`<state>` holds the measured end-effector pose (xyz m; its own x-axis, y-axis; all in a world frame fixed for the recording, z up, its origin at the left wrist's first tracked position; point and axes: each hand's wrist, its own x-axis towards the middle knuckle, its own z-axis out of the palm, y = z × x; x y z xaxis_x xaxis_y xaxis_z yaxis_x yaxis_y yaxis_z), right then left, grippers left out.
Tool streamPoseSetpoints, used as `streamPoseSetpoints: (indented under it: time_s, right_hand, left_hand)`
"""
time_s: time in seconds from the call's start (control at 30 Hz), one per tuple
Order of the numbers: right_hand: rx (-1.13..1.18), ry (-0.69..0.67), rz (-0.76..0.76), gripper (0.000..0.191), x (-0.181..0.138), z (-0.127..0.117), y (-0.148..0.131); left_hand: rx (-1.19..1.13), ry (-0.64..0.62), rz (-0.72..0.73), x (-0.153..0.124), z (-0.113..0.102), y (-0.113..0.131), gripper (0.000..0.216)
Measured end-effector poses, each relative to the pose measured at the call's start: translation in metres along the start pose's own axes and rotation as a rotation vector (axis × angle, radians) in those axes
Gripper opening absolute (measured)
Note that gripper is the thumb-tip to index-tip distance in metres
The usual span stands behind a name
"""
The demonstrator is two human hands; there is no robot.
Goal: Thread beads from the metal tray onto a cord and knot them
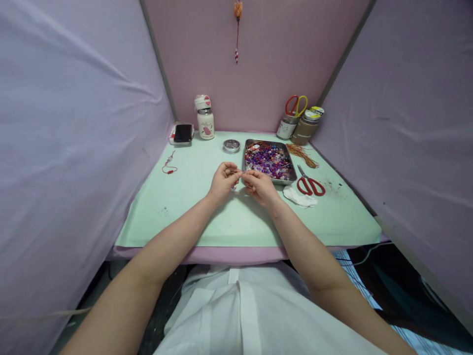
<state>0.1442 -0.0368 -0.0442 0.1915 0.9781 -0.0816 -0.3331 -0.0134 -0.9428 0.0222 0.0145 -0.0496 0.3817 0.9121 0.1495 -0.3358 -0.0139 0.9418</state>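
Over the middle of the table, my left hand and my right hand meet at the fingertips, both closed in a pinch. A few small coloured beads hang just under my left fingers, seemingly on a thin string held there. Whatever the right fingertips pinch is too fine to make out. Right behind my right hand lies a metal tray filled with mostly purple beads. A small round tin of tiny silvery pieces stands behind my left hand.
Red-handled scissors, a crumpled white tissue and orange-brown cords lie at right. Behind them stand a jar with scissors and a brown jar. At left are a beaded red cord, a phone and a bottle.
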Motion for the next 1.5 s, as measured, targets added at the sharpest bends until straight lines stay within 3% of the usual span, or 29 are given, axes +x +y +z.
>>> streamPoseSetpoints:
  time_s: [0.17,0.37,0.5,0.87,1.23,1.5]
  right_hand:
    - [-0.063,0.058,-0.143,0.032,0.004,-0.002,0.008]
    - [-0.173,0.055,-0.255,0.027,0.005,-0.004,0.01]
    - [-0.195,0.051,-0.247,0.026,0.004,-0.003,0.008]
    - [-0.131,0.045,-0.237,0.025,0.004,-0.003,0.009]
    - [0.005,0.072,-0.09,0.019,0.0,0.001,0.002]
    - [0.021,0.113,-0.136,0.013,0.0,0.002,0.001]
  left_hand:
    - [0.012,-0.021,0.016,0.001,-0.002,0.0,0.023]
    - [0.053,-0.137,-0.093,0.004,-0.01,0.003,0.024]
    - [0.086,-0.204,-0.088,0.007,-0.013,0.003,0.022]
    - [0.037,-0.178,-0.13,0.004,-0.01,0.005,0.017]
    - [-0.03,-0.099,-0.179,0.003,-0.004,0.006,0.015]
    - [-0.057,-0.11,-0.174,0.002,-0.004,0.006,0.012]
